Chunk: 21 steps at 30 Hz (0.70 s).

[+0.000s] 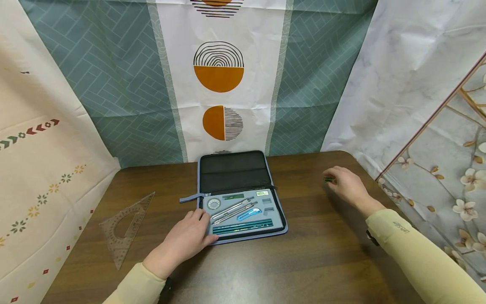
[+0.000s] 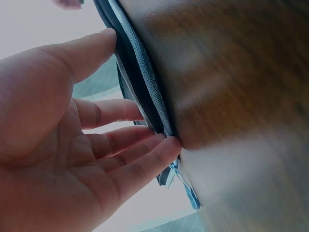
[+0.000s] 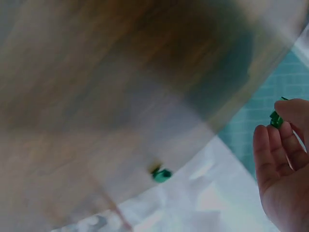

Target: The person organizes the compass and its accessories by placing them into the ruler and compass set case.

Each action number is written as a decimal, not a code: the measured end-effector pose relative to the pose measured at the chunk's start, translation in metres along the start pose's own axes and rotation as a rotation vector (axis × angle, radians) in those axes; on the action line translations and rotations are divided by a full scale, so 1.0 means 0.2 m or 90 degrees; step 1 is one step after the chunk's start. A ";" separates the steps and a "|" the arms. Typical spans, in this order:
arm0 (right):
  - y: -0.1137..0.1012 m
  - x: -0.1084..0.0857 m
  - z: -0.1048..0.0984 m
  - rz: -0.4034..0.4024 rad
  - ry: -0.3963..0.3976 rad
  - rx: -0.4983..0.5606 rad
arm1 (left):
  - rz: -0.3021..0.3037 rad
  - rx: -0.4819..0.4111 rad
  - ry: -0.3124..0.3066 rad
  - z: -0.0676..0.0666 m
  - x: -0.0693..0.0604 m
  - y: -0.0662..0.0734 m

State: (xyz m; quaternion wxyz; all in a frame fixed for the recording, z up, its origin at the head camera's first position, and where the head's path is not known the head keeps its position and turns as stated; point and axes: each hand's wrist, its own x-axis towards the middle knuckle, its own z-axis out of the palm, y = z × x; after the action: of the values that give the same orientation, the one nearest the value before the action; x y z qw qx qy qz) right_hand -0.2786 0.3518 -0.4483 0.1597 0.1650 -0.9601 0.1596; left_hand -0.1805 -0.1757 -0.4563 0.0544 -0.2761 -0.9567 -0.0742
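Observation:
An open zip case (image 1: 232, 173) with a grey tray (image 1: 279, 215) lies on the table. My left hand (image 1: 188, 235) rests at its near left corner; in the left wrist view the fingertips and thumb touch the zipped edge (image 2: 140, 72). The tray bears a compass (image 1: 236, 210), a second metal instrument, a light blue cutter knife (image 1: 249, 214), dark green pencils (image 1: 243, 228), a white eraser (image 1: 262, 193), a green lead case (image 1: 233, 196) and a round disc (image 1: 214, 204). Over the table's right side, my right hand (image 1: 346, 185) pinches a small green object (image 3: 276, 119), its kind unclear.
A clear set square (image 1: 129, 226) with a protractor cut-out lies at the table's left. In the right wrist view a blurred green item (image 3: 161, 175) sits near the table's edge. Patterned curtains (image 1: 319, 76) hang behind and at both sides.

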 end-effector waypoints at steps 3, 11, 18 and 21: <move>-0.06 0.02 0.01 -0.019 -0.003 0.010 | -0.002 0.001 -0.003 0.00 0.00 0.00; -0.18 0.06 0.01 -0.064 -0.002 0.013 | 0.004 -0.001 0.006 0.00 0.00 0.00; -0.26 0.09 0.02 -0.102 0.004 0.018 | 0.004 0.001 0.005 0.00 0.00 0.00; -0.30 0.10 0.02 -0.118 0.001 0.021 | 0.000 0.001 -0.001 0.01 0.00 0.00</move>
State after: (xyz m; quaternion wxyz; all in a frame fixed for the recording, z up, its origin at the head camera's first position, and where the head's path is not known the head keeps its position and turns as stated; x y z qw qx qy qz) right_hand -0.2751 0.2919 -0.4299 0.1717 0.2559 -0.9378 0.1600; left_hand -0.1811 -0.1759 -0.4573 0.0539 -0.2764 -0.9567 -0.0732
